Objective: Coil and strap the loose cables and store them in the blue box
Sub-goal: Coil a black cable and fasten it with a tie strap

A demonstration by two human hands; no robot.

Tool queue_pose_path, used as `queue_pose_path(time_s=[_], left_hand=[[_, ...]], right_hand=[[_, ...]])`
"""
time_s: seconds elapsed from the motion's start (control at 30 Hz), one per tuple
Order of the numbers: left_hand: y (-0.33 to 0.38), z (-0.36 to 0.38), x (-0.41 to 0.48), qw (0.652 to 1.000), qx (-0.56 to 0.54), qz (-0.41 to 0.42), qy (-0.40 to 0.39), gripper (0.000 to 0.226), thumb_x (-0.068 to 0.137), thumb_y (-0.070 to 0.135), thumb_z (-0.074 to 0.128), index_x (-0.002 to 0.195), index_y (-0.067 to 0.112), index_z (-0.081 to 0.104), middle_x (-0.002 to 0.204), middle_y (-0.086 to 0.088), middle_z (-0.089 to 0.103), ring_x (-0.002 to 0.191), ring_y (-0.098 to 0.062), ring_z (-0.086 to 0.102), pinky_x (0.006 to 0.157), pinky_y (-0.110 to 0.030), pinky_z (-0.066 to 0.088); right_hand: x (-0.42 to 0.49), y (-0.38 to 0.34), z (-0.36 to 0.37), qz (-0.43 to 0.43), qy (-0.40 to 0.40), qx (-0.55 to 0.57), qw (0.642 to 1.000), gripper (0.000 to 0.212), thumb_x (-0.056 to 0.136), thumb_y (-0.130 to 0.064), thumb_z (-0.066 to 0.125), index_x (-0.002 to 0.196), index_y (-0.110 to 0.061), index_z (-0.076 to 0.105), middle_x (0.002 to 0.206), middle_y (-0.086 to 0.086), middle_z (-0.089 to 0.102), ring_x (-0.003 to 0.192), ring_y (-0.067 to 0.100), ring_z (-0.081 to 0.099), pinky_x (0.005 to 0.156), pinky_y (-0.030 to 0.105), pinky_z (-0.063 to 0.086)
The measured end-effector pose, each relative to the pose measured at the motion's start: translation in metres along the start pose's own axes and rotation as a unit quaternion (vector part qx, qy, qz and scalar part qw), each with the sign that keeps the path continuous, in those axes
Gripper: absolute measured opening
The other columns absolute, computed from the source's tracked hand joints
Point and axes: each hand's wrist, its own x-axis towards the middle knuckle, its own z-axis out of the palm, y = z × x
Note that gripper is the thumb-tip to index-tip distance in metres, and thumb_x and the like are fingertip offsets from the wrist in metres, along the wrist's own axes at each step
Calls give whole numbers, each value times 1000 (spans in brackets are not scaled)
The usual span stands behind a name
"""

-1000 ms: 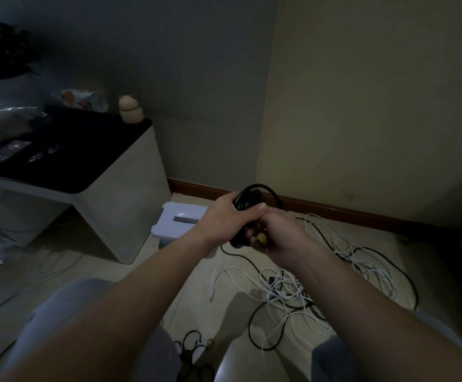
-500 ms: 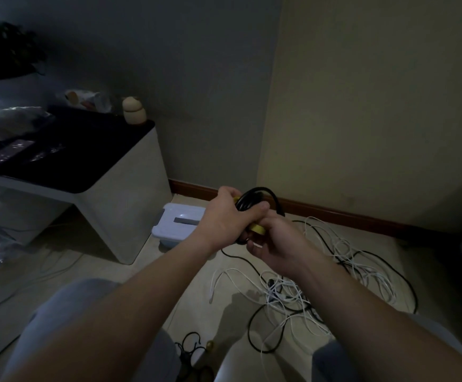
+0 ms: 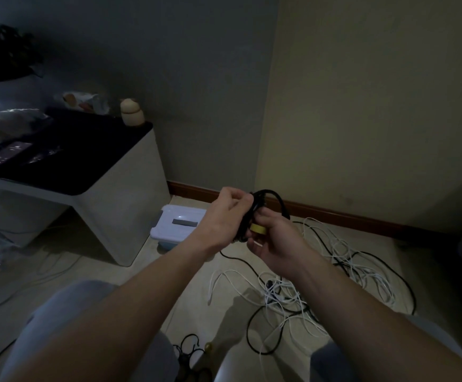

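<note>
My left hand (image 3: 224,216) grips a coiled black cable (image 3: 272,198) held up in front of me. My right hand (image 3: 275,238) is right beside it, fingers curled around a small yellow roll of tape (image 3: 257,229) pressed against the coil. A tail of the black cable hangs down to the floor. The blue box (image 3: 178,226) with its pale lid on sits on the floor just left of my left hand. A tangle of loose white and black cables (image 3: 320,282) lies on the floor to the right.
A white low table with a dark top (image 3: 119,194) stands at the left, carrying a small wooden figure (image 3: 131,113), a remote and plastic bags. Small black coils (image 3: 191,351) lie between my knees. The walls meet in a corner just behind.
My hands have shifted slightly. The yellow tape roll has come into fuller view in my right hand, and my left thumb now lies higher on the coil.
</note>
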Motion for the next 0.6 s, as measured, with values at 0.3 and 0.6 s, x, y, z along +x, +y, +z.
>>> queue_pose_path(time_s=[0.3, 0.6], left_hand=[[-6, -1, 0, 999, -28, 33, 32, 19, 97, 35, 63, 107, 21, 55, 86, 7, 75, 80, -5, 72, 62, -18, 54], [-8, -3, 2, 992, 4, 74, 102, 18, 91, 33, 72, 101, 20, 63, 81, 3, 76, 78, -11, 74, 66, -27, 59]], right_hand=[[3, 1, 1, -10, 2, -2, 1000, 33, 101, -5, 43, 109, -19, 72, 86, 1, 73, 69, 11, 62, 50, 22, 50], [2, -6, 4, -4, 3, -28, 1000, 32, 94, 7, 41, 107, -7, 68, 81, 11, 63, 63, 15, 60, 51, 25, 52]])
